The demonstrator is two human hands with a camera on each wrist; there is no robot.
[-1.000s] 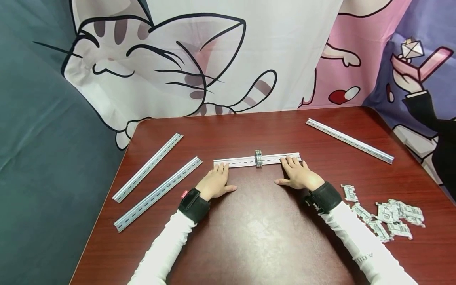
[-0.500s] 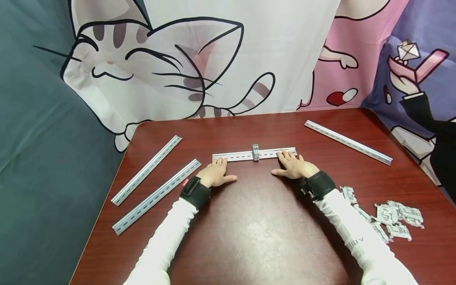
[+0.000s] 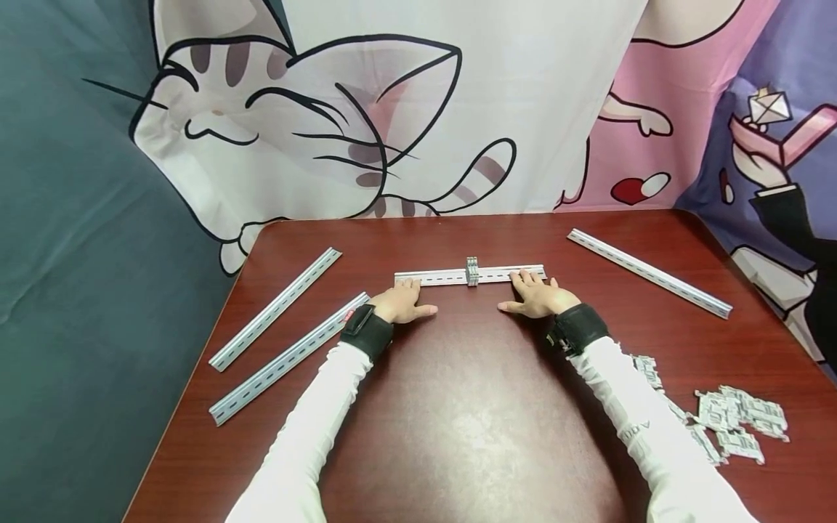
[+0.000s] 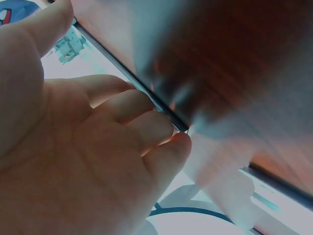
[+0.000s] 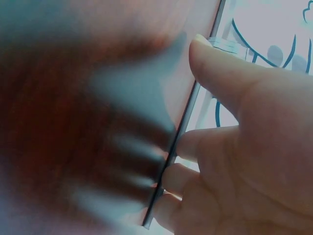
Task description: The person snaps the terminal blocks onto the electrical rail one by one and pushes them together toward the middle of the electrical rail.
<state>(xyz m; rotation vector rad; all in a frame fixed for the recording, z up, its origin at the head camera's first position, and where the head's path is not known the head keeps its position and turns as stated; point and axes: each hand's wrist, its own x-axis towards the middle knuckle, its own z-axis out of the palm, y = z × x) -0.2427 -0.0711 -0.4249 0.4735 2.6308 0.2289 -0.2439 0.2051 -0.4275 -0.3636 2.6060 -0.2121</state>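
A slotted metal mounting rail (image 3: pixel 445 277) lies crosswise toward the back of the table. Near its middle, a small stack of grey clip-like pieces (image 3: pixel 472 271) sits across it. My left hand (image 3: pixel 400 301) rests its extended fingers on the rail's left end, thumb spread inward. At the other end, my right hand (image 3: pixel 541 298) touches the rail the same way, palm down. Seen from the left wrist, the fingers (image 4: pixel 164 152) reach the rail's dark near edge (image 4: pixel 117 61). The right wrist view has the fingertips (image 5: pixel 168 178) against that edge, the thumb held apart.
Two similar rails, an outer one (image 3: pixel 275 309) and an inner one (image 3: pixel 288 361), lie slanted at the left. Another rail (image 3: pixel 649 274) lies at the back right. Several loose pale clip pieces (image 3: pixel 742 418) are heaped by the right forearm. A printed cloth (image 3: pixel 556 109) hangs behind the table (image 3: pixel 471 436).
Both hands and the rail, with the stacked pieces on it, have slid away from me toward the table's back edge. The other rails stay in place; the head view has shifted slightly.
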